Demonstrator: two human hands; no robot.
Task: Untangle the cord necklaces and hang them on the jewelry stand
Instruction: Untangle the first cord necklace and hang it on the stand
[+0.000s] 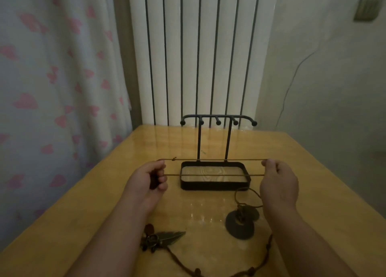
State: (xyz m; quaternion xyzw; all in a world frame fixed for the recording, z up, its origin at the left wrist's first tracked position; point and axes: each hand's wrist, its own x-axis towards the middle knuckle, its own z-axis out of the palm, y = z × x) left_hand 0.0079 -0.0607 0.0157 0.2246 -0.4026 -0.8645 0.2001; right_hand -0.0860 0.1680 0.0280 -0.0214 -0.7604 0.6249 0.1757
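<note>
1. Cord necklace [208,175]: you have one loop free of the others and pulled taut in two level strands. It is held in the air just in front of the jewelry stand [218,118], which stands midway toward the table's [313,172] far edge.
2. Nothing hangs on the stand's hooks yet, so no necklace is placed.
3. Two more wait on the table. The disc-pendant necklace [240,225] lies right of the middle, its cord touching the stand's tray. The feather-pendant necklace [167,236] lies by the near edge, its beaded cord running off toward your right forearm. You cannot tell from here whether these two cross behind that arm.
4. Your left hand [149,177] is curled tight round the loop's left end, with something dark tucked in the palm, perhaps the pendant.
5. Your right hand [278,181] pinches the loop's right end at the fingertips, the other fingers loosely curled.
</note>
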